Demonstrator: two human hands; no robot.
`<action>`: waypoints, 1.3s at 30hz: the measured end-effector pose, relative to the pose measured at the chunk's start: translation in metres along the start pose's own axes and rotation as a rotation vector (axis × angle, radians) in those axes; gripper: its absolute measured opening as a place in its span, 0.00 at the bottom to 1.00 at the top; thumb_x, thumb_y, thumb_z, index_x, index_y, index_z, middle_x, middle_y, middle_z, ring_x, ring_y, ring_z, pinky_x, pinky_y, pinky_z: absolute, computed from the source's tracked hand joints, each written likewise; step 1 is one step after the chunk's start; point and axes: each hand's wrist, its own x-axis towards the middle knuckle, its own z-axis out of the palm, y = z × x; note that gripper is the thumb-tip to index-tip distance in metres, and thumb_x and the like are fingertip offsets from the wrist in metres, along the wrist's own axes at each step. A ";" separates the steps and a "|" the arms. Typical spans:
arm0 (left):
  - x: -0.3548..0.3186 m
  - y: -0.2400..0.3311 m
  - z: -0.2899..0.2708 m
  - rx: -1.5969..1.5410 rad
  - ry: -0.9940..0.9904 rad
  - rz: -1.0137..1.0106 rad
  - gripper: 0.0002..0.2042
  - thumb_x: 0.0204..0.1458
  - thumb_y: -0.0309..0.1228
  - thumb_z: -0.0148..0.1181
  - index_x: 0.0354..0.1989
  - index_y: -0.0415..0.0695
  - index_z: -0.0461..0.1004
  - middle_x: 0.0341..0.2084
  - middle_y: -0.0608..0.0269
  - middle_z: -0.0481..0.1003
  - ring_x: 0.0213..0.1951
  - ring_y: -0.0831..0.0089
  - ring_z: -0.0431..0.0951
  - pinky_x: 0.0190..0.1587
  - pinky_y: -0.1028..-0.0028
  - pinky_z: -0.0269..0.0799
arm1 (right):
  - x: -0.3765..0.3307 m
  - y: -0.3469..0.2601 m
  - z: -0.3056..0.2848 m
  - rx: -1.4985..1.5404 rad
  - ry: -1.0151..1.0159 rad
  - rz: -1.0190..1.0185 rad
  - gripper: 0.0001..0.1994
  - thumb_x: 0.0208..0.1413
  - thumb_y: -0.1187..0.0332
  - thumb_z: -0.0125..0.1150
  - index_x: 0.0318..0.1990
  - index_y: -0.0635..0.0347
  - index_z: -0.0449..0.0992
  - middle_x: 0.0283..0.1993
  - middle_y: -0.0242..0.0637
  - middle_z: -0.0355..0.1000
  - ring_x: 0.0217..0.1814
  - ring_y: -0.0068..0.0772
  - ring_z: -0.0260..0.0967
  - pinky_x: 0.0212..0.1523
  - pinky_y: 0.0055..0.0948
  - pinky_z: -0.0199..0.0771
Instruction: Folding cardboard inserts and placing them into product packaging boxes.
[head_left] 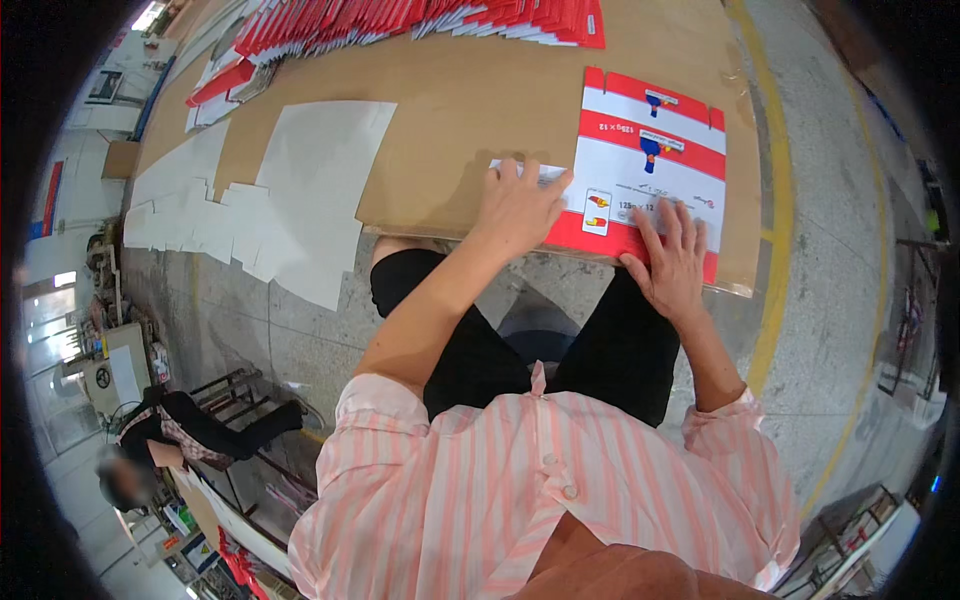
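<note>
A flat red and white printed carton lies at the right front of the cardboard-covered table, with small blue figures printed on it. My right hand rests on its near red band, palm down, fingers apart. My left hand lies over the carton's left end with its fingers stretched forward. Under those fingertips shows a white piece with print; whether it is a flap of the carton or a separate piece, I cannot tell.
At the far side lies a long fanned row of flat red and white cartons. Large white sheets with notched edges overhang the table's front left. A yellow line runs along the floor at right. Another person is at lower left.
</note>
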 end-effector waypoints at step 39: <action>-0.261 -0.171 -0.103 0.128 -0.084 -0.788 0.19 0.43 0.26 0.58 0.47 0.40 0.74 0.43 0.51 0.75 0.46 0.52 0.73 0.51 0.58 0.65 | 0.380 0.134 0.083 0.558 -0.389 0.263 0.28 0.56 0.45 0.53 0.54 0.59 0.73 0.34 0.46 0.78 0.35 0.36 0.77 0.38 0.37 0.75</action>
